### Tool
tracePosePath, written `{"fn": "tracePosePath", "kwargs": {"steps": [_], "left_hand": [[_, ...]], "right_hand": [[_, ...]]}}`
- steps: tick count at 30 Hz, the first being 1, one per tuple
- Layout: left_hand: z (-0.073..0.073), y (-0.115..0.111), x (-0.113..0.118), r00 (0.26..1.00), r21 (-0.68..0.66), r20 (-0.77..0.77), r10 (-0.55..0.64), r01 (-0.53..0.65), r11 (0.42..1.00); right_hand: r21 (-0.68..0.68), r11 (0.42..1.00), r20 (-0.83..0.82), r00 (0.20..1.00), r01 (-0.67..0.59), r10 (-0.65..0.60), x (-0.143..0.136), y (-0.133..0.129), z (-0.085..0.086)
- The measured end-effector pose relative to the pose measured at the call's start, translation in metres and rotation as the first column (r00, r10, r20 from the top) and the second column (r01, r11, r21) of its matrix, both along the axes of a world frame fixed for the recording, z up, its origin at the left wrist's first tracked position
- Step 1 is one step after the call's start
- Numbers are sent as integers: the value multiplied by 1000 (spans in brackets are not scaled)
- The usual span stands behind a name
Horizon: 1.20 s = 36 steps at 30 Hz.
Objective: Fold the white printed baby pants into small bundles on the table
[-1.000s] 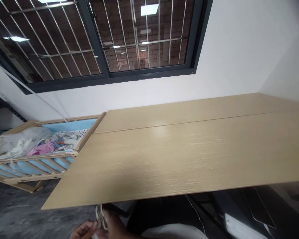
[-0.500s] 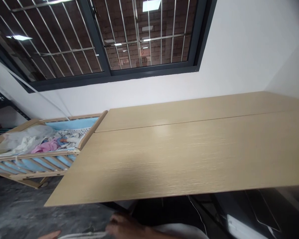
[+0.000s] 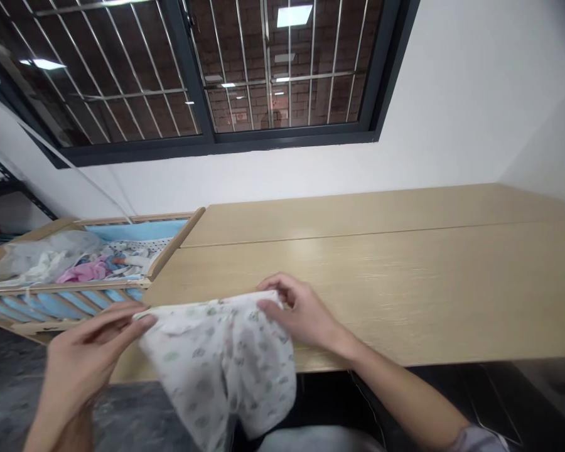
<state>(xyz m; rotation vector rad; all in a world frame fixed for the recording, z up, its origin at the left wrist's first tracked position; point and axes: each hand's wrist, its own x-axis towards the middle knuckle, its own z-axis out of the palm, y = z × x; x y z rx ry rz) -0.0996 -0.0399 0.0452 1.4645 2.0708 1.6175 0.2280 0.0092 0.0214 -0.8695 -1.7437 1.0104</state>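
Note:
A white patterned cloth garment (image 3: 216, 358) hangs stretched between my two hands, over the front edge of the wooden table. My left hand (image 3: 91, 345) pinches its upper left corner between thumb and fingers. At the upper right corner, my right hand (image 3: 299, 314) is closed on the fabric, its thumb in front. The top edge of the cloth is nearly straight, and its lower part drapes in folds below the table edge.
The light wooden table (image 3: 405, 276) runs along the white wall under a barred window (image 3: 282, 69). To the left stands a wooden crib (image 3: 174, 245) with pink cloth (image 3: 85, 271), other fabrics and a clear plastic bag (image 3: 59, 248) inside.
Both hands have risen from the bottom edge of the view. The patterned cloth, earlier only a pale strip low down, is now lifted and spread between them.

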Motion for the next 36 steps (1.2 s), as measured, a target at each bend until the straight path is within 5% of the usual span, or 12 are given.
{"fn": "tracePosePath", "kwargs": {"steps": [3, 7, 13, 20, 25, 29, 33, 36], "left_hand": [[7, 48, 28, 970, -126, 21, -242, 243, 962], [-13, 123, 48, 908, -221, -57, -416, 395, 892], [-63, 226, 67, 871, -346, -154, -466, 394, 852], [-89, 291, 83, 859, -487, -252, -445, 284, 825], [-96, 309, 94, 854, -547, -308, -418, 200, 813], [-87, 304, 105, 849, -573, -351, -395, 139, 807], [-61, 279, 129, 808, -534, -434, -398, 125, 836], [-45, 235, 164, 720, -532, -465, -516, 239, 813]], "right_hand": [[-46, 996, -14, 997, 78, -78, 31, 43, 4], [-52, 998, 151, 988, 35, -26, 63, 115, -11], [-22, 989, 493, 862, 148, -118, 62, 205, -50], [66, 957, 654, 712, 284, -257, 47, 268, -78], [93, 924, 730, 606, 371, -316, 44, 290, -91], [84, 917, 755, 576, 389, -313, 41, 295, -98], [74, 913, 741, 591, 401, -320, 47, 301, -95], [36, 918, 712, 635, 394, -300, 60, 308, -88]]}}
